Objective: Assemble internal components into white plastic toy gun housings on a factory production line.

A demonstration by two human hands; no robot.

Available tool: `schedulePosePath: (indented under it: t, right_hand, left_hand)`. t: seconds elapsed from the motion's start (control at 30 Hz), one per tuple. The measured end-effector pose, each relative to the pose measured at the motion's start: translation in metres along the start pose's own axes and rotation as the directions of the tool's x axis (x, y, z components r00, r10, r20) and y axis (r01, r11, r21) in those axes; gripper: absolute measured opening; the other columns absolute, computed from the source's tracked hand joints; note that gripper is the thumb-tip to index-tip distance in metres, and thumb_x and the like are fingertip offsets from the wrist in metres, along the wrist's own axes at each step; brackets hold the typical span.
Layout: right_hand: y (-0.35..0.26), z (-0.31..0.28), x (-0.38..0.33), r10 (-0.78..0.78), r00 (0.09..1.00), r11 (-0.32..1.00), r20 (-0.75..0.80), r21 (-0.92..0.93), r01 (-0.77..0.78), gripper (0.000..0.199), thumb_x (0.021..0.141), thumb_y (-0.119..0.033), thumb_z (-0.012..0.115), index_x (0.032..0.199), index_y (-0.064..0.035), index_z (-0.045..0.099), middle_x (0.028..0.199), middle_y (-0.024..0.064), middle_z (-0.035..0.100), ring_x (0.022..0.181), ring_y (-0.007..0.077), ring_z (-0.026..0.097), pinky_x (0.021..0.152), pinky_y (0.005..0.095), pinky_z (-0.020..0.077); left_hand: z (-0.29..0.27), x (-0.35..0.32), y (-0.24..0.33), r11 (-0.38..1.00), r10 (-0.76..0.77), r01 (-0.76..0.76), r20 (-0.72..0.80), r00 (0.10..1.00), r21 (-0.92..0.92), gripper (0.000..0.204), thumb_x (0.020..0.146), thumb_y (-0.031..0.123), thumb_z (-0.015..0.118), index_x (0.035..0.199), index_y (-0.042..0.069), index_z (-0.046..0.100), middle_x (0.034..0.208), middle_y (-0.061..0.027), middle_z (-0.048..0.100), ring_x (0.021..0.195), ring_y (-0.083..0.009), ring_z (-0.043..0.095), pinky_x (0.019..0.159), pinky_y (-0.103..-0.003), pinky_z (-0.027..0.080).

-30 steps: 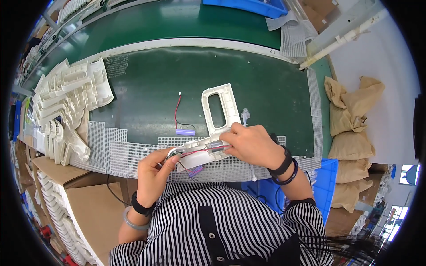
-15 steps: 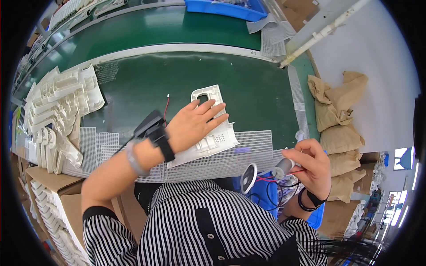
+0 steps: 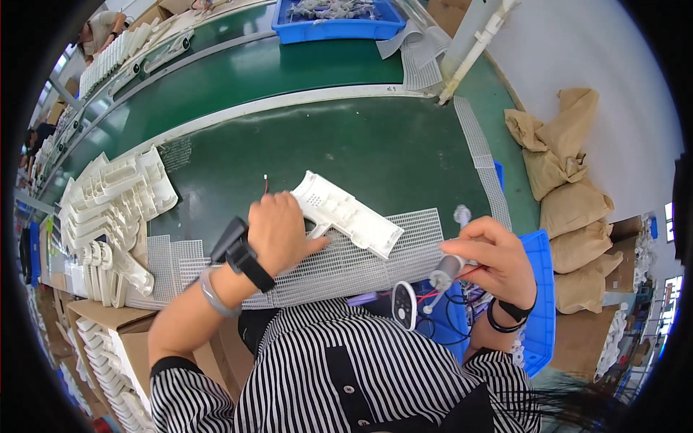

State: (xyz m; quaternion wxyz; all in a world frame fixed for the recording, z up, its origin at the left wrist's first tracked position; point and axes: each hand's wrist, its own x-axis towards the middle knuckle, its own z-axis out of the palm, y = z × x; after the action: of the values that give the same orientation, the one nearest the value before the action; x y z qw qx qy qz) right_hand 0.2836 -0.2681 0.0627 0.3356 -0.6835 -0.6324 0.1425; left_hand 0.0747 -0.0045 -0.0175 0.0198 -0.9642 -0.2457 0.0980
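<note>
A white plastic housing half [image 3: 354, 215] lies slantwise on the mesh mat, its ribbed inside facing up. At its left end my left hand [image 3: 278, 229] has curled fingers round the handle part, the thumb on the near side; the fingertips are partly hidden. Off to the right, my right hand [image 3: 499, 261] grips a grey cylindrical motor [image 3: 446, 273] with red and black wires. Beside the motor hangs a white oval panel [image 3: 404, 305] with a dark face. Just past my left hand a thin red wire [image 3: 266, 183] with a white plug sticks up.
Stacked white housings [image 3: 119, 195] stand at the left of the green table [image 3: 253, 133]. A blue bin [image 3: 538, 303] with wired parts sits by my right arm, another blue tray [image 3: 339, 30] at the far side. Brown sacks [image 3: 570, 209] are piled at the right.
The housing has turned, its holed end now at the upper left. My left hand has gone from lying spread on it to gripping its left end. The right hand still holds the motor.
</note>
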Motion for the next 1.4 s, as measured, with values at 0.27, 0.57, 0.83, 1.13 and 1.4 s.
schedulePosePath:
  t: [0.27, 0.57, 0.83, 1.13, 1.4]
  right_hand:
    - [0.021, 0.044, 0.047, -0.116, 0.984, 0.992, 0.132, 0.062, 0.108, 0.047, 0.079, -0.016, 0.082, 0.124, -0.0155, 0.072, 0.098, 0.0062, 0.063, 0.075, 0.0258, 0.066, 0.065, 0.0358, 0.0538]
    - [0.036, 0.093, 0.089, 0.019, 0.986, 0.999, 0.166, -0.032, -0.014, 0.04, 0.087, -0.026, 0.076, 0.125, -0.013, 0.071, 0.098, 0.009, 0.065, 0.085, 0.0276, 0.066, 0.074, 0.0364, 0.0522]
    - [0.033, 0.1, 0.1, 0.154, 0.972, 0.983, 0.178, -0.124, -0.133, 0.039, 0.091, -0.036, 0.072, 0.121, -0.0111, 0.069, 0.1, 0.0126, 0.066, 0.089, 0.0333, 0.069, 0.076, 0.043, 0.0534]
    - [0.043, 0.14, 0.103, 0.203, 0.966, 0.949, 0.163, -0.276, -0.153, 0.034, 0.089, -0.032, 0.074, 0.109, -0.0093, 0.058, 0.09, 0.0105, 0.066, 0.078, 0.0334, 0.071, 0.069, 0.0476, 0.0549]
    - [0.034, 0.159, 0.099, 0.167, 0.985, 0.9, 0.03, -0.412, -0.14, 0.025, 0.088, -0.028, 0.074, 0.102, -0.0105, 0.062, 0.086, 0.0072, 0.065, 0.07, 0.027, 0.069, 0.057, 0.0386, 0.0527]
  left_hand:
    - [0.011, -0.039, 0.009, 0.95, -0.177, 0.182, 0.043, 0.983, -0.253, 0.076, 0.092, 0.067, 0.06, 0.109, -0.007, 0.063, 0.083, -0.015, 0.072, 0.07, -0.0339, 0.072, 0.059, -0.043, 0.057]
    - [0.032, -0.046, 0.012, 0.319, 0.202, -0.251, -0.194, 0.96, -0.914, 0.07, 0.089, 0.038, 0.078, 0.141, -0.002, 0.054, 0.13, -0.022, 0.062, 0.12, -0.0366, 0.06, 0.105, -0.046, 0.045]
    - [0.029, -0.039, 0.005, -0.598, 0.047, 0.199, 0.214, 0.976, -0.776, 0.016, 0.103, 0.01, 0.061, 0.116, 0.001, 0.058, 0.105, -0.0082, 0.071, 0.086, -0.0136, 0.072, 0.081, -0.025, 0.055]
    - [0.022, -0.029, -0.025, 0.799, -0.243, -0.068, -0.424, 0.872, -0.598, 0.022, 0.094, 0.021, 0.07, 0.107, 0.005, 0.061, 0.082, -0.0179, 0.07, 0.064, -0.0386, 0.067, 0.056, -0.045, 0.053]
    - [0.023, -0.006, -0.034, 0.848, -0.259, 0.04, -0.347, 0.901, -0.529, 0.024, 0.095, 0.023, 0.071, 0.106, 0.005, 0.06, 0.068, -0.0153, 0.067, 0.059, -0.0354, 0.067, 0.051, -0.042, 0.05]
